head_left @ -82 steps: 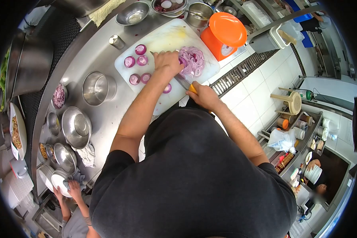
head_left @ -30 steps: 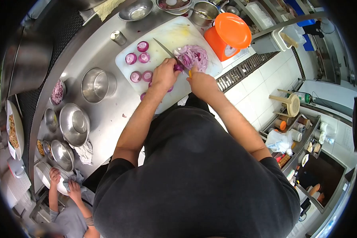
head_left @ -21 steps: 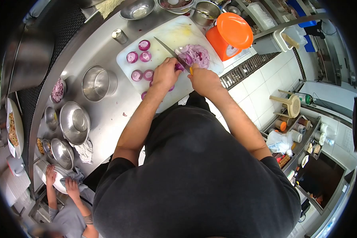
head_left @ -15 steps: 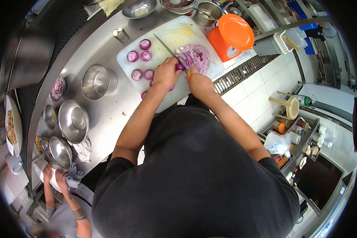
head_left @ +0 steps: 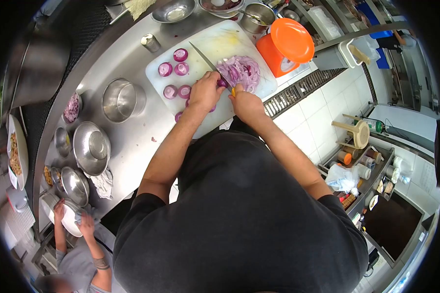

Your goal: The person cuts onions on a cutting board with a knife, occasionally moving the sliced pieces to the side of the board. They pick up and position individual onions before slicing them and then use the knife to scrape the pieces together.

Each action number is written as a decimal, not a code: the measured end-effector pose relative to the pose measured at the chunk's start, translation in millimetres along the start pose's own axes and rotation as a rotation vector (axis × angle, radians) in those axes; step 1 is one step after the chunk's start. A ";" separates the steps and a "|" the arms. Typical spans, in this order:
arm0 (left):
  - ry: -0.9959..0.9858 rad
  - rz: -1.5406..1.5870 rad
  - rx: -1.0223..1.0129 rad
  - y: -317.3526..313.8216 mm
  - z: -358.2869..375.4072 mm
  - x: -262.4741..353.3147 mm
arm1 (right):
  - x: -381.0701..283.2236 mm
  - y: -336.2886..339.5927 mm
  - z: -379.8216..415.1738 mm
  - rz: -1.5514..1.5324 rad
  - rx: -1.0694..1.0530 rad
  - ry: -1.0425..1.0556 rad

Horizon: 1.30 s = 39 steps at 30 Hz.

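On the white cutting board [head_left: 200, 49], my right hand [head_left: 246, 103] is wrapped round the yellow handle of a knife [head_left: 204, 56], whose blade points up and left. My left hand [head_left: 205, 91] grips a red onion piece [head_left: 222, 82] against the blade; its fingertips are partly hidden. Sliced red onion [head_left: 240, 71] lies in a heap just right of the blade. Several peeled onion halves [head_left: 181, 69] rest on the board's left side, some partly hidden by my left hand and forearm.
An orange scale [head_left: 281, 51] stands right of the board. Steel bowls [head_left: 87, 146] and a steel pot [head_left: 118, 101] are on the counter at left. At the lower left, a co-worker's hands [head_left: 85, 225] hold a white plate [head_left: 69, 219] and a cloth.
The co-worker's hands and plate have shifted, and the co-worker's head shows more at the bottom left. The view has moved slightly. My hands stay nearly in place at the onion and knife.
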<state>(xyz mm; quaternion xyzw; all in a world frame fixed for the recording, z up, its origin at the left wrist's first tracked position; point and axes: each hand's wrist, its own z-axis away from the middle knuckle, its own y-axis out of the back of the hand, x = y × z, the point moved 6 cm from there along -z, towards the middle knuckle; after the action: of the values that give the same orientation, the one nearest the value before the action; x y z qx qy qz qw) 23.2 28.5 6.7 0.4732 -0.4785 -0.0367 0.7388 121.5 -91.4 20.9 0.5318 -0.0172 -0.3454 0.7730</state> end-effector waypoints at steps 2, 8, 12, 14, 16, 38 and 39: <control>-0.035 -0.056 0.017 2.8 0.0 3.3 | 2.7 -1.0 -1.3 -0.005 0.008 0.010; -0.131 -0.117 0.045 6.1 1.1 8.1 | 6.5 -2.9 -0.2 -0.032 0.027 0.028; -0.132 -0.103 0.074 7.1 0.6 6.6 | 6.9 0.4 8.6 -0.023 0.018 0.024; -0.127 -0.098 0.089 5.6 0.4 3.3 | 9.8 -1.3 12.8 -0.017 0.010 0.009; -0.130 -0.100 0.094 4.5 0.7 2.9 | 10.2 -1.9 12.6 -0.015 0.010 0.017; 0.132 0.121 -0.179 -17.0 -9.7 -6.6 | 15.5 13.5 3.7 -0.001 0.051 0.010; 0.138 0.088 -0.184 -12.0 -9.1 -4.2 | 13.2 18.4 4.4 0.017 0.030 0.007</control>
<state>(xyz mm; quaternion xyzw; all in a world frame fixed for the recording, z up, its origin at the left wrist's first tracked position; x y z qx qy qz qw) 32.5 30.1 -5.8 0.3834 -0.4414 -0.0154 0.8111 139.3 -98.6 33.7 0.5445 -0.0240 -0.3368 0.7678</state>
